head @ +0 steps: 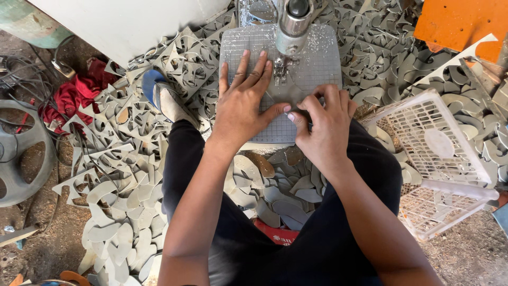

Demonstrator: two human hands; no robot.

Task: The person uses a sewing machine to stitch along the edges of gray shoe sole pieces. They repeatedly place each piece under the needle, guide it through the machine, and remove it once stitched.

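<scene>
Nearest, grey cut shapes (280,198) lie heaped between the knees. Above them the right hand (324,130) pinches a thin grey sheet (288,98) in a narrow grip, while the left hand (241,103) presses it flat, fingers spread, on the gridded table (317,63) under the metal press head (292,24). Right sits a white basket (439,159).

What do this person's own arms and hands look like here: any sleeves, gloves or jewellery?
Both forearms are bare, with no sleeves in view. The left hand and right hand wear no gloves, and no rings, watch or bracelets show. The fingernails are short and unpainted. Dark trousers cover the legs below.
</scene>
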